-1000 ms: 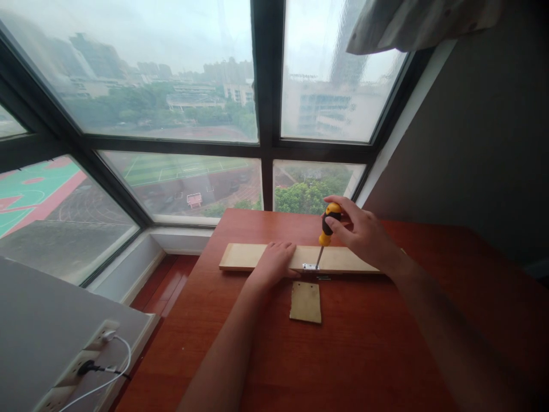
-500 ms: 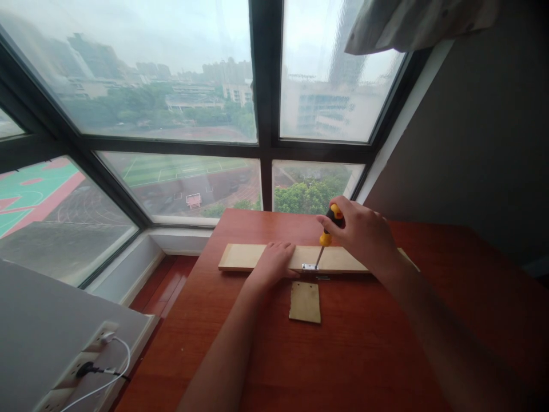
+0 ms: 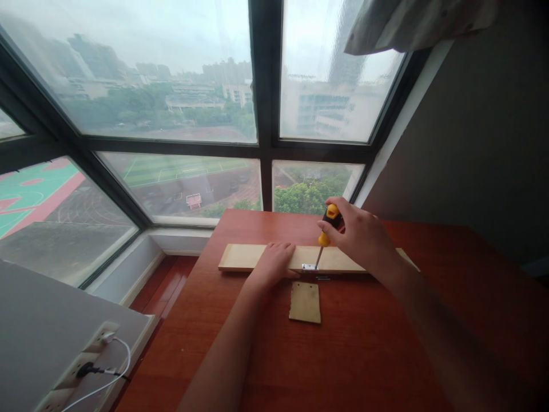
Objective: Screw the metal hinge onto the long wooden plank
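A long pale wooden board lies across the table. My left hand grips it left of its middle, fingers over the top and thumb at the near edge. Beside the thumb, a small silver hinge sits on the board's near edge. My right hand is closed around the yellow and black handle of a screwdriver, which leans slightly. Its tip meets the hinge's right end; any screw under it is too small to see. Just in front of the board lie a few thin screws.
A small tan wooden plate with two holes lies on the reddish table, nearer me than the board. Windows stand behind the table. At lower left, a wall socket strip holds plugged-in cables.
My right hand and the screwdriver handle have shifted slightly left, and the fingers have turned a little on the handle. The tip stays at the hinge; my left hand and the board are still.
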`<action>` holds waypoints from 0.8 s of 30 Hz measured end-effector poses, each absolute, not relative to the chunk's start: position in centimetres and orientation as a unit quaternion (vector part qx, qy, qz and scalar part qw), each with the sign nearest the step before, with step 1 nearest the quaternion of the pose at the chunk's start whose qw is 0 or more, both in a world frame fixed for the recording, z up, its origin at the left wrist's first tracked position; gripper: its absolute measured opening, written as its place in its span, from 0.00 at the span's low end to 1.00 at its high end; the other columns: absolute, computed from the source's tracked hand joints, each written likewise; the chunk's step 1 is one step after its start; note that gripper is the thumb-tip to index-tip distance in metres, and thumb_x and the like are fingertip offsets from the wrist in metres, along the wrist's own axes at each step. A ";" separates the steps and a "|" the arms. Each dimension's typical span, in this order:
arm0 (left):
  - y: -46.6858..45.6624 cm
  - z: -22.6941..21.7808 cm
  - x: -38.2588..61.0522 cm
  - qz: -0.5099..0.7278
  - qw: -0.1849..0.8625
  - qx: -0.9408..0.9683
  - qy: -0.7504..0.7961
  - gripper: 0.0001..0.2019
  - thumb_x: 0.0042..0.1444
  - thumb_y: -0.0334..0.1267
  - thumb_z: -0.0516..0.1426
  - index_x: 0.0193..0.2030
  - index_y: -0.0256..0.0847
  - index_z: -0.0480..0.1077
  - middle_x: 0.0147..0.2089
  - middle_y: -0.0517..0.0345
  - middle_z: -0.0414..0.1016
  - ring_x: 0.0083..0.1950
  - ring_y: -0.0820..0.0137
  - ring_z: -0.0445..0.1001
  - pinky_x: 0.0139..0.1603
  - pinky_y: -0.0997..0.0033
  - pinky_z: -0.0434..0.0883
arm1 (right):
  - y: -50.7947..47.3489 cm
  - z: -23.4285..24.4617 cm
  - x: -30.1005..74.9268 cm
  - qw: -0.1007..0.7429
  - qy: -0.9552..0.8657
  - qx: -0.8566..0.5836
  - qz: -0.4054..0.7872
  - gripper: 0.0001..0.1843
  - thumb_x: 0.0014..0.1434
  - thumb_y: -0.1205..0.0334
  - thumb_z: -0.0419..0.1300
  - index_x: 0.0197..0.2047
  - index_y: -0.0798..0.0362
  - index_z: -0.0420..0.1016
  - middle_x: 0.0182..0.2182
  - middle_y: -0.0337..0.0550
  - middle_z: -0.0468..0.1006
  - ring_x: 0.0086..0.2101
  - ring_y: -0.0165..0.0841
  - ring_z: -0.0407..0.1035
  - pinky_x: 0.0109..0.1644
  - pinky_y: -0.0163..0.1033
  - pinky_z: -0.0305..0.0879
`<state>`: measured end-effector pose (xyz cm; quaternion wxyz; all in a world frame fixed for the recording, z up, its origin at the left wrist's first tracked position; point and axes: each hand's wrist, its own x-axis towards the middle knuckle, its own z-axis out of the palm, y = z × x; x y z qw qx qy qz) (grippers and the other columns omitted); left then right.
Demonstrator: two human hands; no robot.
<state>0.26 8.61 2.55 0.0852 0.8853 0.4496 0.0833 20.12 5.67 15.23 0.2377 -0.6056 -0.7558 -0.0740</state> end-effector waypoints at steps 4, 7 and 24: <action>8.6 2.5 0.2 0.085 0.087 0.885 0.450 0.28 0.42 0.48 0.69 0.46 0.41 0.65 0.50 0.48 0.72 0.51 0.56 0.71 0.50 0.63 0.65 | 5.3 15.2 19.5 0.212 -0.743 -0.620 -0.136 0.24 0.58 0.43 0.55 0.52 0.47 0.67 0.36 0.45 0.79 0.28 0.39 0.72 0.27 0.39 0.58; 8.5 2.6 0.2 0.085 0.085 0.884 0.451 0.28 0.42 0.48 0.69 0.47 0.41 0.65 0.50 0.48 0.72 0.51 0.56 0.71 0.50 0.62 0.65 | 5.2 15.5 19.4 0.221 -0.750 -0.616 -0.097 0.25 0.60 0.45 0.53 0.56 0.49 0.66 0.38 0.47 0.80 0.31 0.40 0.73 0.29 0.40 0.61; 8.6 2.7 0.4 0.077 0.087 0.883 0.454 0.28 0.42 0.48 0.68 0.47 0.40 0.66 0.50 0.47 0.72 0.51 0.55 0.71 0.50 0.63 0.65 | 5.7 16.3 20.1 0.206 -0.758 -0.616 -0.057 0.26 0.61 0.49 0.52 0.60 0.49 0.64 0.43 0.48 0.79 0.33 0.39 0.72 0.33 0.41 0.62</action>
